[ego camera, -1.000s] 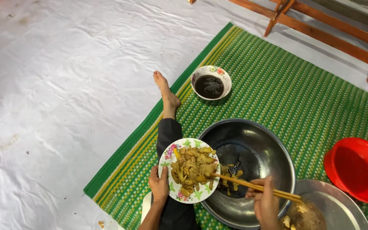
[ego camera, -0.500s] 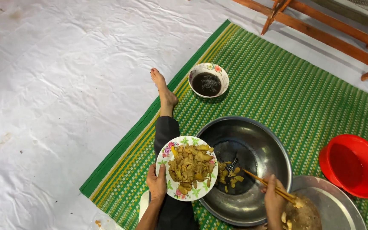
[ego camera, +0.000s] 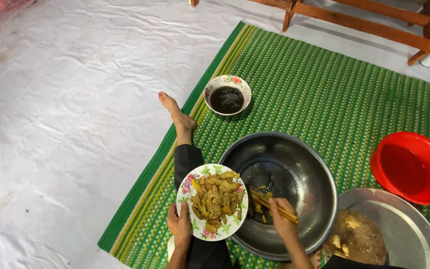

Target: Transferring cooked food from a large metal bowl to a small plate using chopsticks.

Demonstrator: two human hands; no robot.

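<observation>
The left hand [ego camera: 179, 225] grips the lower left rim of a flowered plate [ego camera: 212, 201], fingers closed around the edge, holding it above the person's lap and just beside the rim of a large steel bowl [ego camera: 294, 164]. The plate carries a heap of yellowish-brown food pieces [ego camera: 215, 199]. The right hand [ego camera: 283, 220] is closed on a pair of wooden chopsticks [ego camera: 273, 206], whose tips reach down inside the steel bowl among a few scattered food pieces on its bottom. The bowl sits on a green woven mat [ego camera: 334, 94] laid over a white floor sheet [ego camera: 75, 99]. A small bowl of dark liquid [ego camera: 227, 95] stands further out on the mat, near the person's bare foot [ego camera: 175, 112]. To the right lie a red plastic basin [ego camera: 413, 167] and a steel tray [ego camera: 404, 234] with brownish scraps. Wooden furniture legs [ego camera: 364, 20] cross the top edge.
</observation>
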